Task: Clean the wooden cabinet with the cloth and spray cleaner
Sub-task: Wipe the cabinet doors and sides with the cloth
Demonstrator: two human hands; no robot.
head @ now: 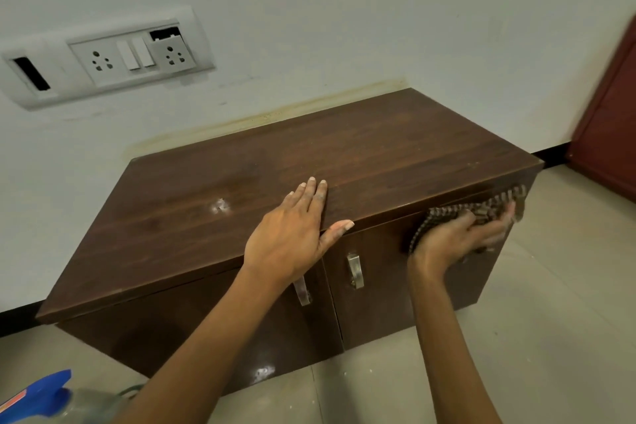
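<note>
A low dark wooden cabinet (361,148) with two front doors stands against the wall. My left hand (292,234) lies flat and open on its top near the front edge, thumb over the rim. My right hand (454,237) presses a brown checked cloth (481,208) against the upper part of the right door, just under the top's edge; the hand is blurred. A spray bottle (51,399) with a blue trigger head lies on the floor at the lower left, partly cut off by the frame.
Two metal handles (355,270) sit on the doors near the middle. A white socket and switch panel (134,55) is on the wall at the upper left. A reddish-brown door (609,134) stands at the right. Pale floor tiles (550,337) surround the cabinet.
</note>
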